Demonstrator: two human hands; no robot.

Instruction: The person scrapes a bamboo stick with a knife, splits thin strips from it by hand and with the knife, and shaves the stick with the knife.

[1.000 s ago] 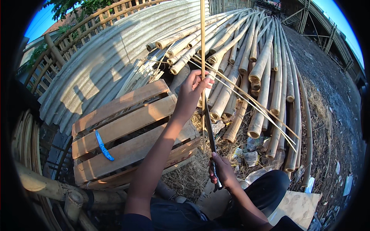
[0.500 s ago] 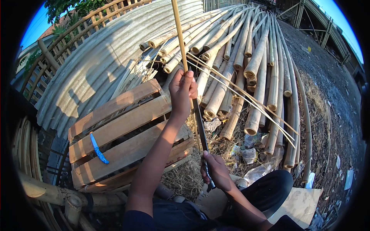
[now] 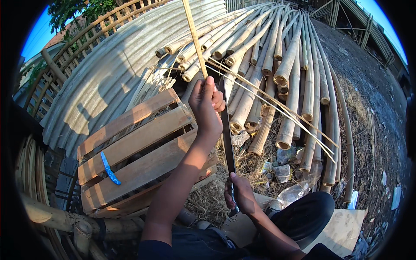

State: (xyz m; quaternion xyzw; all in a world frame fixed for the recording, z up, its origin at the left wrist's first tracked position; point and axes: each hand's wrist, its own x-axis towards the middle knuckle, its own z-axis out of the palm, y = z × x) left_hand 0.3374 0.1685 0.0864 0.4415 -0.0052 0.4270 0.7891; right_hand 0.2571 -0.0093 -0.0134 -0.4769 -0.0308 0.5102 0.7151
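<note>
Since both hands are occupied, the blue-handled knife (image 3: 112, 175) at the left is best not disturbed; it lies bare-bladed across the slats of the wooden crate (image 3: 143, 164), so the left elbow should not sweep over it. Right of the crate, the left hand (image 3: 208, 102) is closed around a bamboo strip (image 3: 196, 41), which rises toward the far left and runs on down below the fist. Just right of those knuckles is the upper end of a long dark blade (image 3: 227, 136). That looks close for comfort: the fingers would be safer well off the edge, though which side is sharpened cannot be made out, nor whether steel touches bamboo. Lower and nearer the body, the right hand (image 3: 241, 194) is clenched on the blade's handle; a firm wrist and a shallow angle should make for an even cut, with strokes directed clear of the bent knee (image 3: 314, 212) to its right. Farther off, bamboo poles (image 3: 294, 73) fan out with thin split strips (image 3: 277, 102) across them, so swinging the held piece rightward could snag it.
</note>
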